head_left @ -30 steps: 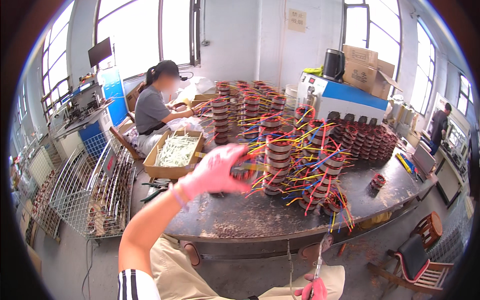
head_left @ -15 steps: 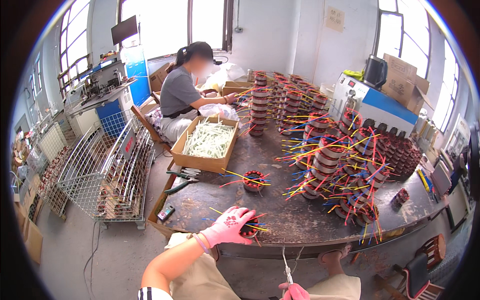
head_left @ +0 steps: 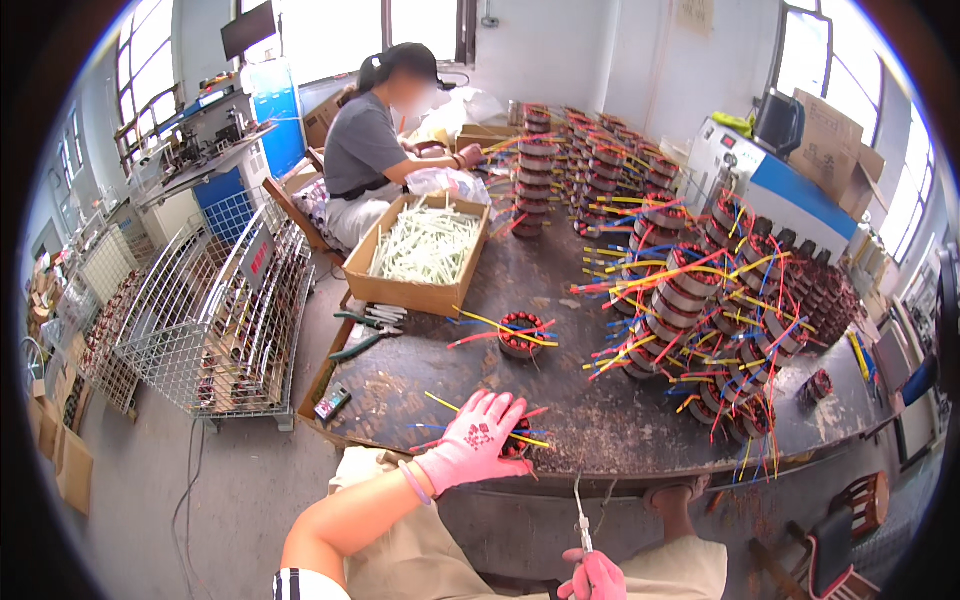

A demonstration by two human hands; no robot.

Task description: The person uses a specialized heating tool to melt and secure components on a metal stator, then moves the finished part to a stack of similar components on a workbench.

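A wound motor stator (head_left: 517, 446) with red coils and coloured lead wires sits at the table's near edge. My left hand (head_left: 474, 440), in a pink glove, lies over its left side and grips it, hiding much of it. At the lower edge, in front of the table, my right hand (head_left: 597, 578), also in pink, is closed around a slim metal hand tool (head_left: 584, 522) with a thin pointed tip. The tip points up, apart from the stator. Farther back, a second stator (head_left: 521, 345) rests on the tabletop with its wires spread.
Tall stacks of wired stators (head_left: 680, 305) crowd the table's right side. A cardboard box (head_left: 405, 293) of white sticks stands back left, near pliers (head_left: 357, 342) and a small box (head_left: 332, 403). A co-worker (head_left: 372, 150) sits beyond. Wire-mesh cages (head_left: 215, 335) stand on the floor at left.
The whole view has shifted slightly, so the table appears higher and farther right. My right hand and its tool show more above the lower edge. My left hand stays on the stator.
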